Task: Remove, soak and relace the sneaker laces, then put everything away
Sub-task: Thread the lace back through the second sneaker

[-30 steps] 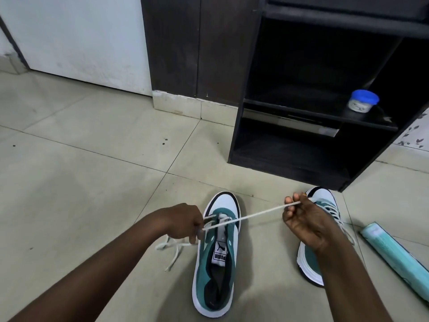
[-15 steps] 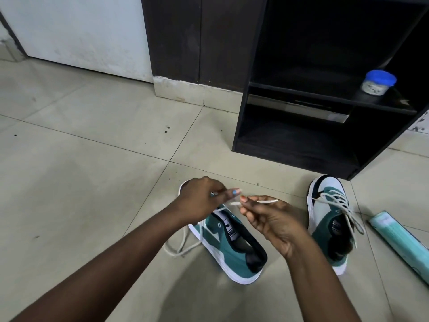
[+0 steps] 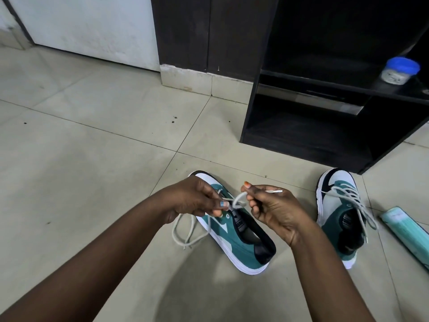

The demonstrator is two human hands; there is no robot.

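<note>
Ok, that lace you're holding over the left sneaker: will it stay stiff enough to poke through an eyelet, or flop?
Mostly floppy, probably: the lace sags in loose loops onto the floor beside the sneaker. Only the tip past the right hand juts out straight, so that end likely threads. It looks light; the left hand pinches it easily.

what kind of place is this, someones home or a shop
Most likely a home, perhaps a hallway or bedroom corner: a tiled floor, a dark open shelf unit holding one blue-lidded jar, and a pair of sneakers on the floor.
</note>
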